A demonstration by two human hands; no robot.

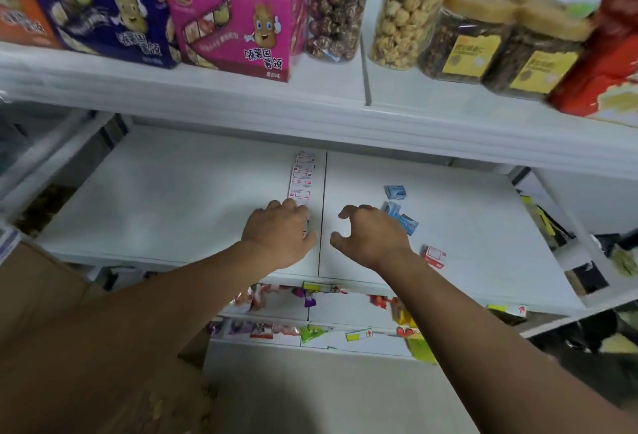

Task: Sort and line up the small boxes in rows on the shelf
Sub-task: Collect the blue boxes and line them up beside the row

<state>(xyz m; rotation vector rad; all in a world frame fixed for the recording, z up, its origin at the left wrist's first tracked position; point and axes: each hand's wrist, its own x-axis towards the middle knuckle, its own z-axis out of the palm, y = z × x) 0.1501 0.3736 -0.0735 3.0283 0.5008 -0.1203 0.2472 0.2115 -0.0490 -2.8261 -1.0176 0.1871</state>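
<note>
White shelf [179, 192], two panels with a seam down the middle. Left of the seam: one straight row of small white boxes with red print [301, 178], about five visible, running front to back; the near end is hidden under the left hand [279, 235]. Left hand lies palm-down on the row's near end, fingers [291, 207] curled over it; grip on a box can't be confirmed. Right hand [371, 235] hovers just right of the seam, fingers [348, 212] spread and curved, holding nothing. Loose on the right panel: three small blue boxes [395, 192], two of them touching just beside the right hand, plus one small red-and-white box [434, 255] near the wrist. Shelf above: snack cartons, two tall clear jars, two gold-lidded tubs. Lower shelves show coloured packets.
</note>
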